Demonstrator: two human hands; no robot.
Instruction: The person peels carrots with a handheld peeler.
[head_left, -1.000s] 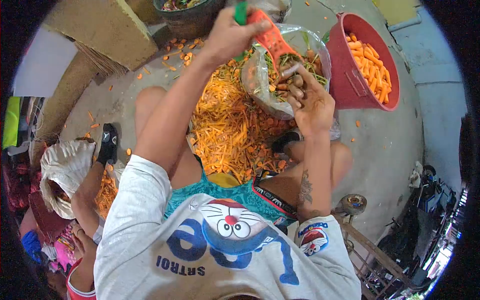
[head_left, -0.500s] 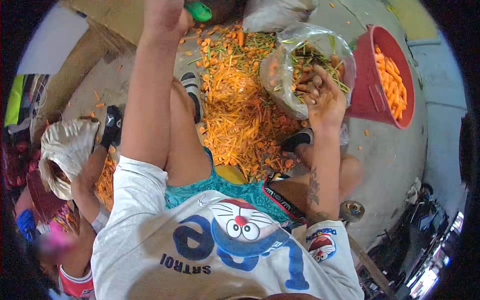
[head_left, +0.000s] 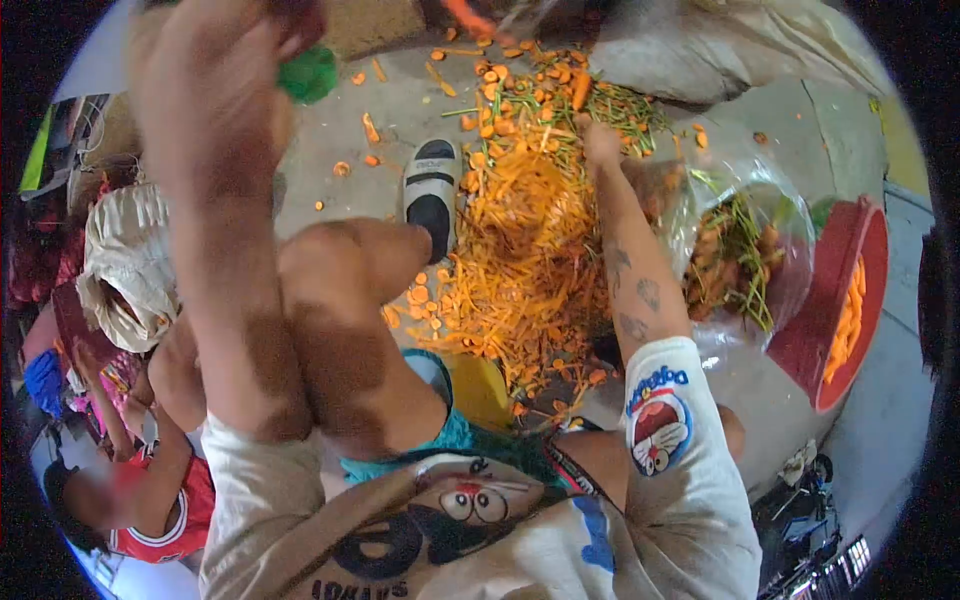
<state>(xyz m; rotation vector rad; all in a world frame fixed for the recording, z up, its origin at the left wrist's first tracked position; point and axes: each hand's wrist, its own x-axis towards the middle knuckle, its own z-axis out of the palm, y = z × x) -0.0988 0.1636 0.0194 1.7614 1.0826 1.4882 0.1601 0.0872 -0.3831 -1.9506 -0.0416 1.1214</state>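
Note:
My left hand (head_left: 220, 70) is raised close to the camera at the upper left, badly blurred, and what it holds, if anything, cannot be made out. Part of a green object (head_left: 308, 75) shows beside it. My right hand (head_left: 600, 143) is low at the upper right side of a pile of orange strips and slices (head_left: 525, 215), close to a whole carrot (head_left: 581, 90); its fingers are too small and hidden to read. Right of that forearm stands a clear plastic bag (head_left: 795, 235) with carrots and green stems inside.
A red tub (head_left: 865, 300) of peeled carrots lies tilted at the right. Pale sacking (head_left: 690, 55) spans the top right. My sandalled foot (head_left: 432, 200) is left of the pile. At the lower left sits another person (head_left: 165, 490) near a white sack (head_left: 130, 255).
My right hand has left the opening of the plastic bag and reached forward to the pile's upper edge. My left hand now looms larger and further left. The whole view has shifted.

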